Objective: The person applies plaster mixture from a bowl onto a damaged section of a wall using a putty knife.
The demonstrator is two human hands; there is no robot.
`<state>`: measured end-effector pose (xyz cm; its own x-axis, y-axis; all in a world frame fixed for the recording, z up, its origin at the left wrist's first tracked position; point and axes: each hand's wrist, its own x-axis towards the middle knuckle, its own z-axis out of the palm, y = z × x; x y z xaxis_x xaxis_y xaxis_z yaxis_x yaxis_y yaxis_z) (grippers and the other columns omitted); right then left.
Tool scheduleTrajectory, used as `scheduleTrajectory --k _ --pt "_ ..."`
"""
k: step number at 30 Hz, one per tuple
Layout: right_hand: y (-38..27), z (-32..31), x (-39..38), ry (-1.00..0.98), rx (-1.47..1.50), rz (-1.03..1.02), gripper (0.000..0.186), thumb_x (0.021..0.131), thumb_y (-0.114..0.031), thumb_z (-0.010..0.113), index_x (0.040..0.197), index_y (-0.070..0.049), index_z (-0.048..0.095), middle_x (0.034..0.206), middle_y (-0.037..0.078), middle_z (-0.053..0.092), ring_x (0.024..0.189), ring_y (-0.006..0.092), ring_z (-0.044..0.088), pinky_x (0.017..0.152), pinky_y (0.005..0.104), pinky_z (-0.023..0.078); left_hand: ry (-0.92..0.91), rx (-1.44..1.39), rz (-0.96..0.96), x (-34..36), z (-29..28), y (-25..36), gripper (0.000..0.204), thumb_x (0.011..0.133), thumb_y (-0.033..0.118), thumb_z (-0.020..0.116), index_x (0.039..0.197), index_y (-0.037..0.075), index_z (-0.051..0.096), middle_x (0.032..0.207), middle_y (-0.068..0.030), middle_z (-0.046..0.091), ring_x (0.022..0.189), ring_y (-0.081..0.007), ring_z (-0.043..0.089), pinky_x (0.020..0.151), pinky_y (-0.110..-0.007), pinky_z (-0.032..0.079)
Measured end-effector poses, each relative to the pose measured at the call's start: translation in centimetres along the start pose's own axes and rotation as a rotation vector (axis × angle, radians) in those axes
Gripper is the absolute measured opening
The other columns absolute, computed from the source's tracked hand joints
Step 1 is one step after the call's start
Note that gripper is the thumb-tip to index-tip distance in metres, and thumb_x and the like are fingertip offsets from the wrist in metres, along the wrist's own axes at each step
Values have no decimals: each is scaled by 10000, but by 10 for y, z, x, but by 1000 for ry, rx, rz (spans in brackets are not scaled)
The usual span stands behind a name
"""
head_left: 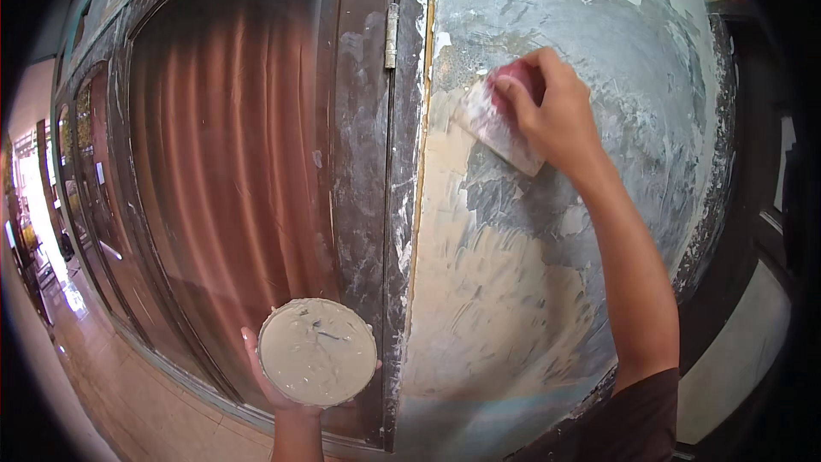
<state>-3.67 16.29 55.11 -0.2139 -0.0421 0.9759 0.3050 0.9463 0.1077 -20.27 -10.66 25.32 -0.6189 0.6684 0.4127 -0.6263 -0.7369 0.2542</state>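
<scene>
My right hand (554, 113) grips a putty scraper (496, 127) with a red handle and a pale, putty-smeared blade. The blade lies flat against the grey wall (616, 77), at the upper edge of a beige patch of fresh putty (479, 291). My left hand (278, 393) is low in the view, holding up a round pan of grey-beige putty (317, 351) from underneath, in front of the door frame.
A dark, paint-spattered door frame (376, 162) with a hinge (391, 34) borders the wall on the left. Behind its glass hangs an orange-brown curtain (231, 145). A tiled floor (128, 393) runs along the lower left. A dark frame (753, 205) stands at the right.
</scene>
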Motion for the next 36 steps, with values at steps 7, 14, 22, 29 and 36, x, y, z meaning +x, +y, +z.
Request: scheduleTrajectory --k 7,14,22,29,36 --pt "-4 -2 -15 -27 135 -27 312 919 -283 778 1073 -57 628 971 181 703 944 358 661 904 487 463 36 3 0 -2 1 4 806 982 790 314 1450 185 569 1483 -166 537 1270 -548 527 894 -897 408" --pt "-12 7 0 -24 45 -5 304 935 -308 760 1081 -72 635 977 165 706 982 363 638 946 513 383 -29 -6 -12 1 -2 3 790 981 793 304 1447 219 581 1503 -156 528 1285 -557 517 893 -905 395" --pt "-20 -1 -8 3 181 56 337 933 -308 771 1038 -15 640 951 196 727 861 386 708 764 460 542 50 -48 19 0 -12 13 766 966 807 351 1437 257 602 1514 -171 534 1272 -661 470 885 -937 346" --pt "-19 15 3 -40 90 49 324 939 -323 754 1080 -64 620 965 167 713 961 366 654 937 515 419 -6 75 29 1 -14 11 751 969 800 356 1431 264 604 1507 -168 544 1277 -682 446 881 -936 346" --pt "-3 -6 -2 5 254 163 325 916 -277 785 1058 -30 628 953 206 732 894 379 701 878 469 498 -7 89 30 0 -15 15 747 971 797 352 1432 267 606 1509 -169 542 1271 -688 449 878 -937 347"
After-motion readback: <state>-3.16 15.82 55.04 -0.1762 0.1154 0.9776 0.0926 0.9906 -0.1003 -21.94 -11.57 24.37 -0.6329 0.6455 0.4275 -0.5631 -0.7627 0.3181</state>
